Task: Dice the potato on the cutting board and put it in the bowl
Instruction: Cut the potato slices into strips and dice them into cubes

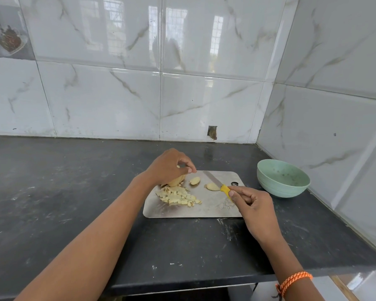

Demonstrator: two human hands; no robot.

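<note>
Fingers of our right hand (255,206) are pinching the knife (218,185) handle; its blade is pointing far-left toward two slices (212,187). Our left hand (168,166) is gripping the potato (176,181), dice (178,197) lying nearer on the board (211,208); bowl (283,178) sitting right.
</note>
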